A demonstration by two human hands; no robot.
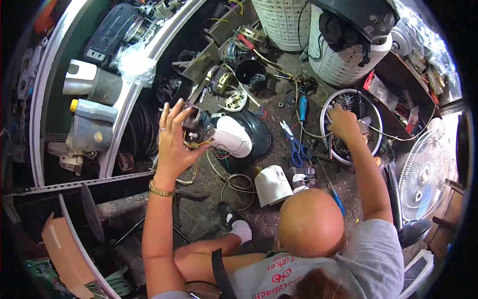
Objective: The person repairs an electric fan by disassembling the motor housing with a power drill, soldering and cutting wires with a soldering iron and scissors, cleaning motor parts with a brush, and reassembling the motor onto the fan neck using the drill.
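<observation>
My left hand [174,132], with a ring and a gold watch at the wrist, is closed around a dark fan motor [201,124]. The motor sits at the top of a white fan stand [231,135] on a round black base [259,133], with thin coloured wires hanging near it. On the right, my right hand [342,122] reaches down into a round, metal-rimmed bowl [377,112] of small metal parts. Its fingertips are down among the parts, so what they grip, if anything, is hidden. Blue-handled scissors [297,152] and a blue screwdriver [302,107] lie between the hands.
A white plastic housing [272,186] and a second screwdriver [337,202] lie on the floor nearby. White perforated drums [281,25] stand at the back. A fan grille [425,174] leans at right. Loose motors [219,79] and cables clutter the back left.
</observation>
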